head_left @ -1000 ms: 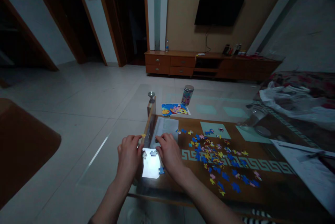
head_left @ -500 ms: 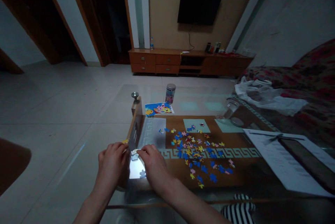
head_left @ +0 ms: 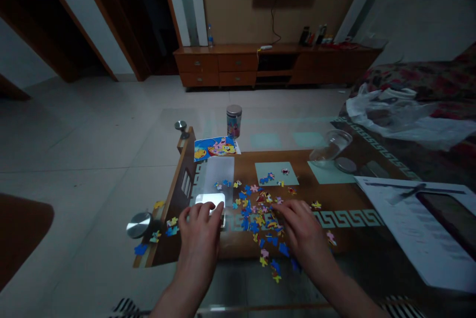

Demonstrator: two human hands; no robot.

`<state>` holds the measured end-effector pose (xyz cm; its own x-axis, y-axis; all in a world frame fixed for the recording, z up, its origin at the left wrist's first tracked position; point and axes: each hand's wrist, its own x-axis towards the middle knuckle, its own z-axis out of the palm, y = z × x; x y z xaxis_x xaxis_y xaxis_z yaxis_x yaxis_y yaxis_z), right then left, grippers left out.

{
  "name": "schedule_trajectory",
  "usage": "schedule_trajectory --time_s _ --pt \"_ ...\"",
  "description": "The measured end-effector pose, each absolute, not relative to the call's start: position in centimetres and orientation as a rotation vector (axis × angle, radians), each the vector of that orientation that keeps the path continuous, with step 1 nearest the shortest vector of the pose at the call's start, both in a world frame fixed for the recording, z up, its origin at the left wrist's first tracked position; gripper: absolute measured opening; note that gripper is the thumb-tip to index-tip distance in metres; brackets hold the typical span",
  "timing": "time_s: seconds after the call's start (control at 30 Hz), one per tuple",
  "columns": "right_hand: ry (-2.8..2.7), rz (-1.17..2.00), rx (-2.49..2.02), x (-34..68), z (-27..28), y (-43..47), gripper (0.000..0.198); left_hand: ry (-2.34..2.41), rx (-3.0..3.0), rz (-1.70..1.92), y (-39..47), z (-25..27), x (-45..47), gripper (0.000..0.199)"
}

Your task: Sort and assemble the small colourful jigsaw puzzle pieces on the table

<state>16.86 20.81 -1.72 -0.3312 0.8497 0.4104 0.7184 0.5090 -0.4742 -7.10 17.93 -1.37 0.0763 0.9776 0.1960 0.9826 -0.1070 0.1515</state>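
Jigsaw pieces (head_left: 260, 219), blue, yellow, pink and red, lie loosely scattered over the glass table. My right hand (head_left: 307, 231) reaches into their right side, fingertips together on a small blue puzzle piece (head_left: 271, 207). My left hand (head_left: 201, 231) rests by a bright white rectangle (head_left: 210, 199), thumb and fingers apart, with nothing seen in it. Several more pieces (head_left: 171, 226) lie left of that hand, near the table's left edge. Behind them is a picture card (head_left: 215, 148) with cartoon figures, and a printed tin (head_left: 234, 122) stands beside it.
On the right are a clear plastic jar (head_left: 330, 147), a round lid (head_left: 345, 165), printed paper sheets (head_left: 409, 238), a pen (head_left: 409, 192) and a phone (head_left: 449, 224). A plastic bag (head_left: 405, 115) lies farther back. Round metal table fittings (head_left: 139, 225) stick out at left.
My right hand has moved right, from the white rectangle to the scattered pieces. My left hand has shifted right from the table's left side and its fingers have spread. The view has tilted down.
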Motion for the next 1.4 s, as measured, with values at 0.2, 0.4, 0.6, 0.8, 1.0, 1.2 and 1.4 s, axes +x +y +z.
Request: schedule_trajectory --time_s 0.2,0.4,0.6,0.8,1.0,1.2,1.4 --pt "-2.157 0.325 -1.276 18.2 -0.9 21.0 0.031 -1.931 -2.318 -0.465 19.0 -3.8 -4.5 0.043" --pt "-2.165 0.397 -1.296 18.5 -0.6 21.4 0.028 -2.038 -2.325 -0.392 20.3 -3.0 -4.6 0.038" --pt "-2.116 0.418 -1.319 18.4 -0.4 21.4 0.027 -2.032 -2.357 -0.407 21.0 -2.2 -4.6 0.039" --pt "-2.130 0.419 -1.317 18.4 -0.4 21.3 0.025 -2.003 -2.443 -0.351 21.2 -2.3 -3.6 0.045" --pt "-2.133 0.424 -1.325 18.4 -0.4 21.3 0.022 -2.066 -2.365 -0.386 21.7 -2.3 -4.0 0.035" --pt "-2.136 0.396 -1.300 18.0 -0.2 21.3 0.021 -2.143 -2.249 -0.544 22.2 -0.8 -3.8 0.016" --pt "-2.115 0.414 -1.324 18.1 -0.2 21.3 0.021 -2.252 -2.120 -0.520 23.1 -0.1 -5.0 0.013"
